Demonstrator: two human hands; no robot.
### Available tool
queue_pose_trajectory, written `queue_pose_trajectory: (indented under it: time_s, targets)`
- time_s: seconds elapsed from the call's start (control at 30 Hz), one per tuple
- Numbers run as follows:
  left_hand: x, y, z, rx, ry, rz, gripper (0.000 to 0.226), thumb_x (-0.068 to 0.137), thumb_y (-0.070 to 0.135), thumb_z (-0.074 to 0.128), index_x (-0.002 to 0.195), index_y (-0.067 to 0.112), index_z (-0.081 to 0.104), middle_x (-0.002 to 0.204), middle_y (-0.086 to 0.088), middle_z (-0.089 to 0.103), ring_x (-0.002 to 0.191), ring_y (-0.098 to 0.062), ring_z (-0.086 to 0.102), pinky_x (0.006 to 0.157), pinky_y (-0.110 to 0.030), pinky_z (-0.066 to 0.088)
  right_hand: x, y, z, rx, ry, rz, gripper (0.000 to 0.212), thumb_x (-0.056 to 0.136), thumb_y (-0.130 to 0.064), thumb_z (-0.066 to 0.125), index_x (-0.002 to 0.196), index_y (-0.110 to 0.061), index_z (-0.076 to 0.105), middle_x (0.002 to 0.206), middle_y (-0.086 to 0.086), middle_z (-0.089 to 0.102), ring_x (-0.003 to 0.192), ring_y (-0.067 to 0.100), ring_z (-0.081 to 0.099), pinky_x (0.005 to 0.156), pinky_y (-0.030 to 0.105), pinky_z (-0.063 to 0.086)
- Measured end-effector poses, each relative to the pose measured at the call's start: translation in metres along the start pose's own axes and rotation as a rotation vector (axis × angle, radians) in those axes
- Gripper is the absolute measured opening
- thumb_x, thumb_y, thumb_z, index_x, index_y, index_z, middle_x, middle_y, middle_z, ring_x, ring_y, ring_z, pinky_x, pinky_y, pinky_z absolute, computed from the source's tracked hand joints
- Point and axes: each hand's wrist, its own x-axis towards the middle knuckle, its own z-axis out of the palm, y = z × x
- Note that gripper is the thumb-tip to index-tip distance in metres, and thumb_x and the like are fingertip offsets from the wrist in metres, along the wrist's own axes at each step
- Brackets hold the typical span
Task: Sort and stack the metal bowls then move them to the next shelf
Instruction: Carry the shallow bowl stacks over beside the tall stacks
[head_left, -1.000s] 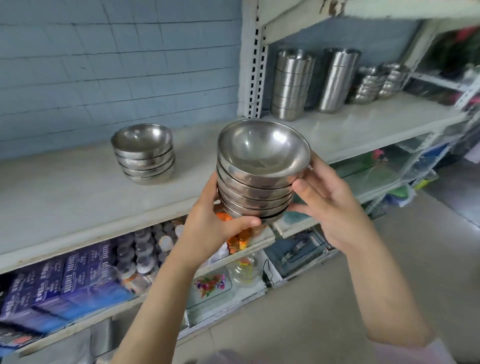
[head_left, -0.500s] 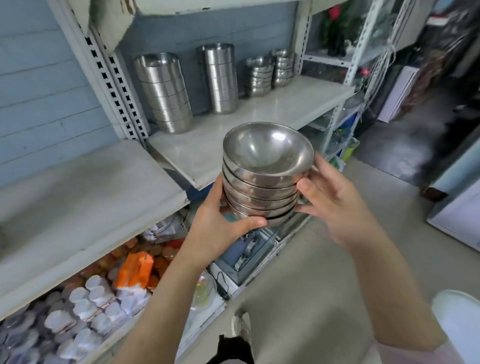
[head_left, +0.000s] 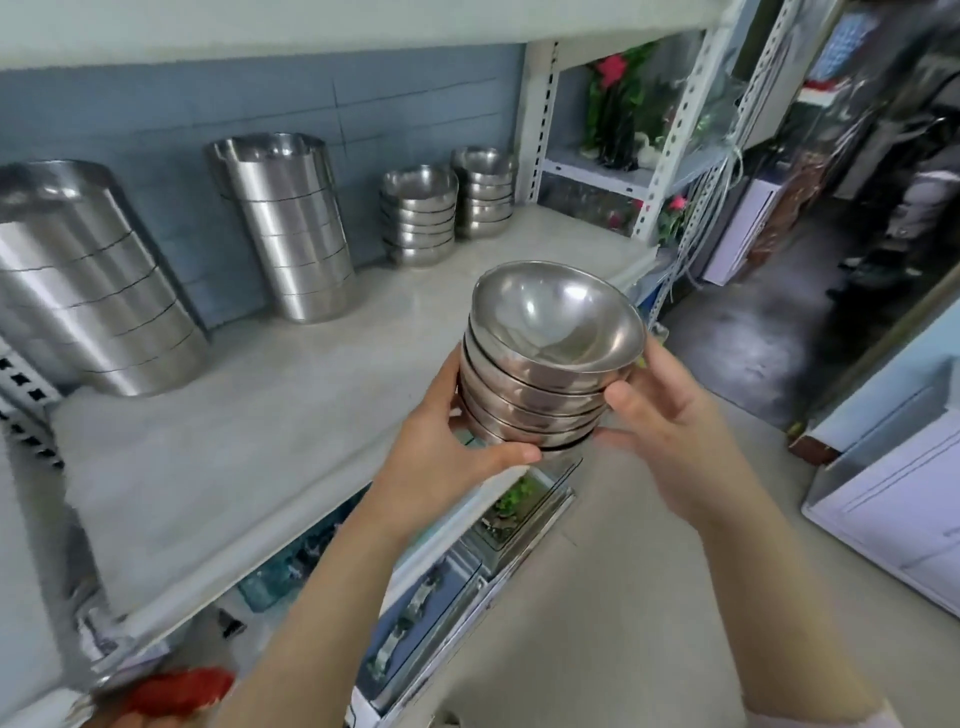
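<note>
Here, both hands gripped a bowl stack in the air, just off the front edge of the shelf. The left hand cupped its near side, thumb pressed under the bottom bowl; the right hand clasped the far side, thumb on the lower rims. The stack tilted slightly towards the right. On the shelf, against the wall, stood two tall pot stacks and two short bowl piles, well apart from the held stack.
</note>
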Motion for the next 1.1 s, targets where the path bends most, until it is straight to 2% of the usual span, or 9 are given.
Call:
queue_pose_trajectory:
  time_s: [0.17, 0.3, 0.37, 0.43, 0.57, 0.77, 0.93, 1.03, 1.1]
  targets:
    - [0.086, -0.013, 0.038, 0.004, 0.036, -0.035, 0.101, 0.053, 0.036, 0.094, 0.131, 0.042, 0.031, 0.123, 0.027, 0.051, 0.11, 0.017, 0.051, 0.087, -0.003, 0.042, 0.072, 0.013, -0.056, 0.032, -0.015, -0.012, 0.062, 0.085, -0.02, 0.065, 0.144, -0.026, 0.046, 0.133, 0.0, 0.065, 0.116, 0.018, 0.066, 0.08, 0.032, 0.059]
    - [0.175, -0.031, 0.07, -0.012, 0.084, -0.054, 0.104, 0.053, 0.039, 0.094, 0.138, 0.034, 0.035, 0.129, 0.018, 0.054, 0.119, 0.004, 0.053, 0.087, -0.01, 0.048, 0.162, 0.037, -0.112, -0.064, -0.072, -0.008, 0.082, 0.077, -0.05, 0.077, 0.148, -0.031, 0.043, 0.139, -0.003, 0.061, 0.123, 0.018, 0.062, 0.086, 0.039, 0.06]
    - [0.221, -0.042, 0.085, 0.002, 0.131, -0.045, 0.107, 0.053, 0.045, 0.093, 0.142, 0.034, 0.036, 0.133, 0.015, 0.055, 0.123, -0.003, 0.054, 0.1, -0.022, 0.047, 0.21, 0.053, -0.14, -0.063, -0.113, 0.007, 0.092, 0.069, -0.058, 0.081, 0.148, -0.035, 0.042, 0.143, -0.003, 0.058, 0.122, 0.016, 0.063, 0.086, 0.037, 0.059]
    - [0.265, -0.051, 0.101, 0.014, 0.196, -0.046, 0.108, 0.051, 0.051, 0.091, 0.143, 0.036, 0.038, 0.137, 0.009, 0.053, 0.125, -0.007, 0.053, 0.107, -0.033, 0.045, 0.259, 0.067, -0.167, -0.022, -0.154, 0.034, 0.093, 0.068, -0.055, 0.084, 0.148, -0.038, 0.041, 0.145, -0.004, 0.056, 0.122, 0.013, 0.063, 0.086, 0.036, 0.059]
    - [0.342, -0.062, 0.134, 0.012, 0.305, -0.079, 0.096, 0.055, 0.041, 0.094, 0.139, 0.028, 0.048, 0.13, -0.001, 0.061, 0.117, -0.013, 0.061, 0.104, -0.038, 0.049, 0.348, 0.085, -0.214, -0.031, -0.285, 0.074, 0.075, 0.078, -0.029, 0.08, 0.14, -0.05, 0.042, 0.145, -0.008, 0.054, 0.118, 0.007, 0.064, 0.097, 0.038, 0.056]
    - [0.424, -0.075, 0.166, 0.038, 0.46, -0.16, 0.117, 0.053, 0.034, 0.095, 0.148, 0.015, 0.029, 0.138, -0.001, 0.054, 0.123, -0.014, 0.055, 0.107, -0.032, 0.043, 0.442, 0.103, -0.255, -0.081, -0.4, 0.077, 0.073, 0.073, -0.033, 0.078, 0.131, -0.058, 0.043, 0.13, -0.036, 0.056, 0.126, 0.003, 0.057, 0.106, 0.045, 0.049]
    - [0.467, -0.09, 0.172, 0.007, 0.52, -0.202, 0.087, 0.063, 0.009, 0.091, 0.131, 0.01, 0.037, 0.119, 0.001, 0.059, 0.104, 0.0, 0.061, 0.084, -0.013, 0.05, 0.492, 0.12, -0.26, -0.062, -0.492, 0.101, 0.074, 0.074, -0.031, 0.077, 0.134, -0.055, 0.04, 0.124, -0.039, 0.056, 0.118, -0.002, 0.061, 0.107, 0.046, 0.048]
    - [0.485, -0.1, 0.167, -0.002, 0.539, -0.21, 0.078, 0.068, 0.002, 0.086, 0.128, 0.01, 0.037, 0.114, 0.007, 0.058, 0.101, 0.0, 0.061, 0.082, -0.012, 0.05, 0.512, 0.128, -0.257, -0.046, -0.53, 0.116, 0.074, 0.079, -0.024, 0.075, 0.136, -0.053, 0.037, 0.116, -0.045, 0.058, 0.119, -0.004, 0.059, 0.108, 0.045, 0.047]
    - [0.496, -0.103, 0.163, 0.004, 0.54, -0.216, 0.08, 0.07, 0.005, 0.085, 0.132, 0.007, 0.035, 0.115, 0.005, 0.058, 0.102, 0.002, 0.059, 0.082, -0.011, 0.05, 0.525, 0.134, -0.257, -0.07, -0.565, 0.109, 0.08, 0.08, -0.023, 0.076, 0.139, -0.053, 0.033, 0.12, -0.045, 0.055, 0.126, -0.001, 0.054, 0.111, 0.045, 0.044]
